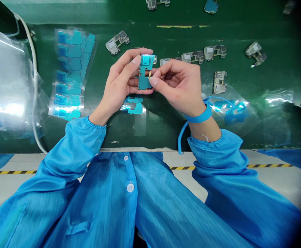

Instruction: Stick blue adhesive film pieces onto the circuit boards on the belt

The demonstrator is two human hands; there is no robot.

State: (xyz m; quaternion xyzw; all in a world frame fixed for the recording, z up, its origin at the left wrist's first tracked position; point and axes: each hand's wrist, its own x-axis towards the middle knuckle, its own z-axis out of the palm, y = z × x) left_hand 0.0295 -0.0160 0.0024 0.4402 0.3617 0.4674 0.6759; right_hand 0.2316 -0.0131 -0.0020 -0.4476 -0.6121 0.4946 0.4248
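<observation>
A small circuit board (144, 81) with a blue film over its face stands upright between my hands. My left hand (122, 74) grips it by the edges, thumb at the upper left and fingers behind. At the board's lower right edge, the thumb and index finger of my right hand (180, 82) are pinched together against it; whatever lies between those fingertips is hidden. A blue wrist strap (199, 115) with a coiled cord circles my right wrist. Just below the board, a clear sheet with blue film pieces (135, 108) lies on the green table (163, 127).
Left is a larger sheet of blue film pieces (71, 63), beside a white cable (34, 69) and clear plastic bags (8, 82). Several bare circuit boards (215, 52) lie behind and right of my hands. More clear film (233, 108) lies at right.
</observation>
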